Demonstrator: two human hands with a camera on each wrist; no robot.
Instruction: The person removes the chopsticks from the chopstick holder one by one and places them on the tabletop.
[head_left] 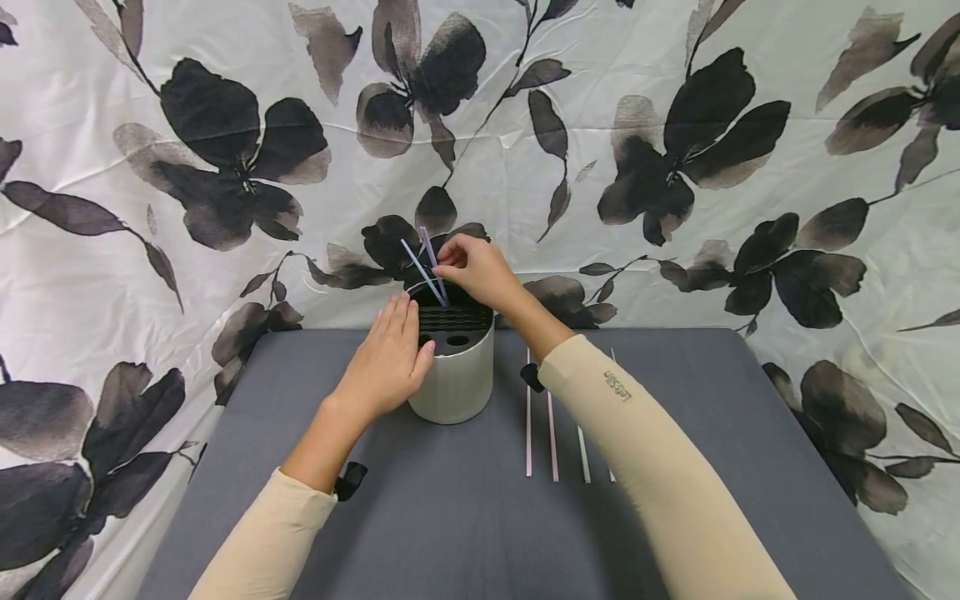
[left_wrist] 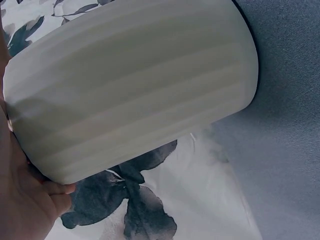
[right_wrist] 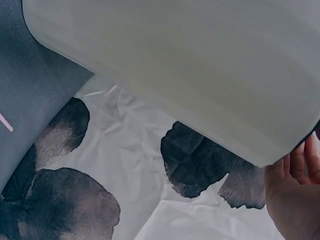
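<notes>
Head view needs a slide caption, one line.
Left hand against the pale container, right hand pinching a lilac stick beside a blue stick inside it.

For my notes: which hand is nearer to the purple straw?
Right. The right hand is at the purple straw; the left hand rests against the pale container, farther left.

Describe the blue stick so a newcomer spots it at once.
Near the far edge of the grey table stands a pale pot. The blue stick slants up from its top, leaning further left than its neighbour, the purple stick.
</notes>
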